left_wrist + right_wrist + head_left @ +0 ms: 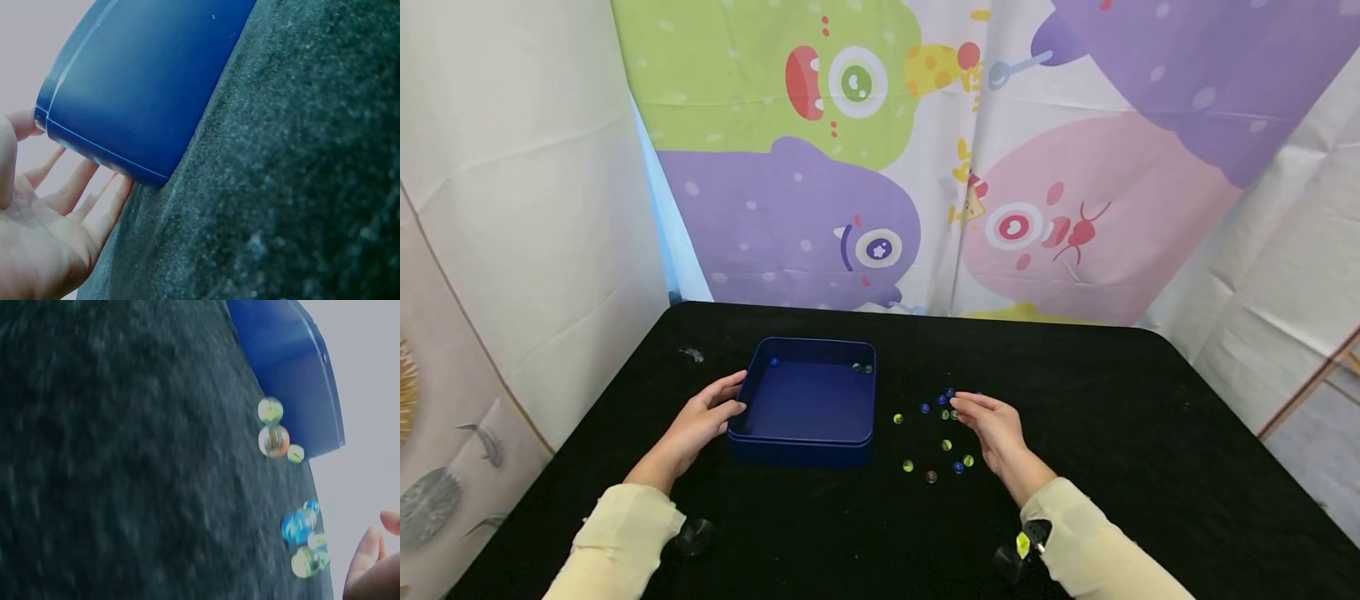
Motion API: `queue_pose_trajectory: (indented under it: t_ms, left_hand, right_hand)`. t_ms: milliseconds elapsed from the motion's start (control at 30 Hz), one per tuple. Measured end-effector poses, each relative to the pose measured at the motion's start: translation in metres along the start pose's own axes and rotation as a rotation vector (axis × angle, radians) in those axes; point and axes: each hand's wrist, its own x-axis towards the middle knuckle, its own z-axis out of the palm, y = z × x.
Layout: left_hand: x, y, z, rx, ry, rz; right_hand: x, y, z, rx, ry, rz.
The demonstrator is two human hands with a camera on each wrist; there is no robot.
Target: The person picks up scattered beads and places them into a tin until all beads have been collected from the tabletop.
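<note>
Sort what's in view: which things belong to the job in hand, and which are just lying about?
Job: rectangular blue box, touched by the left hand; glass marbles inside it; loose marbles on the black cloth, near the right hand.

Apparently aside: pale scrap at the cloth's far left, too small to identify; cartoon-print curtain behind.

Head view forward, down; wrist views close, blurry right perhaps tilted; box shared.

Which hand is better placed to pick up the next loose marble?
Likely the right hand: it is close to the loose marbles, while the left hand touches the blue box on the side away from them.
</note>
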Motion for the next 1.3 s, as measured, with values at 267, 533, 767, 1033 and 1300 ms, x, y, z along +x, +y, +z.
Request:
queue_pose_trajectory:
  t_ms: [267, 533, 767, 1033, 1300]
  left_hand:
    - [0.001, 0.0, 0.001, 0.007, 0.008, -0.006]
    - [0.0, -0.001, 0.0, 0.009, 0.009, -0.006]
    - [0.0, 0.001, 0.001, 0.005, 0.001, -0.006]
    - [0.0, 0.001, 0.0, 0.007, 0.0, -0.001]
    - [0.001, -0.001, 0.0, -0.003, 0.0, -0.002]
  right_hand:
    - [0.012, -0.002, -0.017, -0.027, 0.057, 0.015]
    - [0.029, -0.006, -0.029, -0.043, 0.13, 0.045]
    - [0.045, -0.007, -0.037, -0.025, 0.195, 0.062]
    - [0.051, -0.005, -0.037, -0.156, 0.14, 0.086]
    - [0.049, -0.002, -0.034, -0.486, 0.044, -0.001]
